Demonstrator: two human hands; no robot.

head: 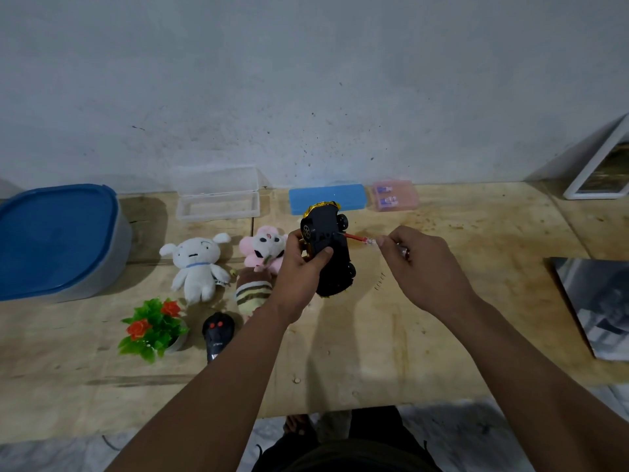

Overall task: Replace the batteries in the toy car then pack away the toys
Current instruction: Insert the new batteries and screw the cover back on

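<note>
Above the plywood worktop (442, 318), near its back edge, the light, rigid black-and-gold plastic toy car (328, 248) is being gripped underside-up by the left hand (299, 267); a red-shafted screwdriver (357, 238) is being pinched by the right hand (418, 260). The body looks best held by its sides.

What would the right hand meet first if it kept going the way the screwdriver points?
Probably the underside of the black toy car held in the left hand; the red-shafted screwdriver in the right hand already reaches it.

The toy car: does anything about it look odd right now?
Only its pose: the toy car is held belly-up off the table in the left hand, while the right hand pokes a red-shafted screwdriver into it.
</note>
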